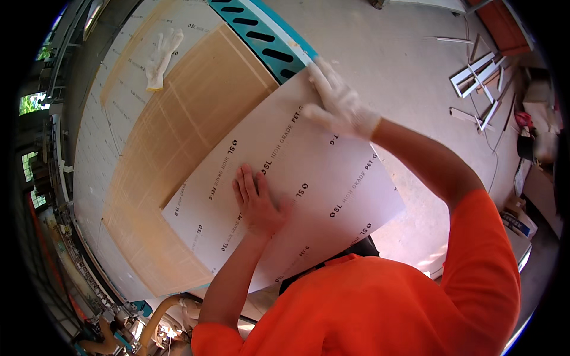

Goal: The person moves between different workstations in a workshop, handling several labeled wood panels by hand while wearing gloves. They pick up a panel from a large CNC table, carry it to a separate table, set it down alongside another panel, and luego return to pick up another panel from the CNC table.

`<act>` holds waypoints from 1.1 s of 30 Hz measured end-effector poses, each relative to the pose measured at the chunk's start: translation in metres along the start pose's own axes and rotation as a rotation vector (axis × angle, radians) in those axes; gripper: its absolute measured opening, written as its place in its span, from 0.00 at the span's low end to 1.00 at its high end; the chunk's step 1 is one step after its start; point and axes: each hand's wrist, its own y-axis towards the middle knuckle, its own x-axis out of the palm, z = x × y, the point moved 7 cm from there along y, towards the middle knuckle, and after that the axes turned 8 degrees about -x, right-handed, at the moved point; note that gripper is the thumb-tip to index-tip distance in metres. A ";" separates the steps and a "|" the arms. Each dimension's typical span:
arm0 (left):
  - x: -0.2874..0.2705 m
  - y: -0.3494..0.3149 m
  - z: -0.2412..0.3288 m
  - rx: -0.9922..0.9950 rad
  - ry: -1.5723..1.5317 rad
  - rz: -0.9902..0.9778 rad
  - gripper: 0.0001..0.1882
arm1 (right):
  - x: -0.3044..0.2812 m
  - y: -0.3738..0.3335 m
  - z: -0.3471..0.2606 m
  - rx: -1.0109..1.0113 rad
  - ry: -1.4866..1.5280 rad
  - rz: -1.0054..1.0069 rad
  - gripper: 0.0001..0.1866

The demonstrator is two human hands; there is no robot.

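A white panel covered in printed protective film (309,219) lies tilted across the near right corner of a large board-topped surface, and part of it juts past the edge. Bare and spread flat, my left hand (258,204) presses on the panel's left middle. My right hand (341,104), in a white work glove, lies at the panel's far right corner with its fingers stretched out, slightly blurred. Beneath the panel, a brown sheet (202,95) shows pale crossing lines. A loose white glove (162,59) rests farther off on the printed boards.
A teal slotted metal rail (261,41) runs along the far right edge of the surface. White and brown offcut strips (478,77) litter the floor at right, near cardboard boxes (519,216). Machinery with a yellowish hose (157,317) stands at lower left.
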 end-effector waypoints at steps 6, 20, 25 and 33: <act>0.002 0.004 0.000 0.003 0.009 0.035 0.40 | -0.004 0.043 0.001 0.179 -0.068 0.066 0.41; 0.009 -0.058 0.026 -0.005 -0.122 0.014 0.35 | -0.075 -0.184 -0.075 -0.098 -0.328 0.061 0.37; -0.002 -0.221 -0.024 -0.202 -0.241 0.013 0.38 | 0.002 0.025 -0.054 -0.147 -0.630 -0.115 0.38; -0.023 -0.272 -0.069 -0.422 -0.307 0.121 0.41 | 0.260 0.048 -0.313 -0.635 -0.505 -0.217 0.39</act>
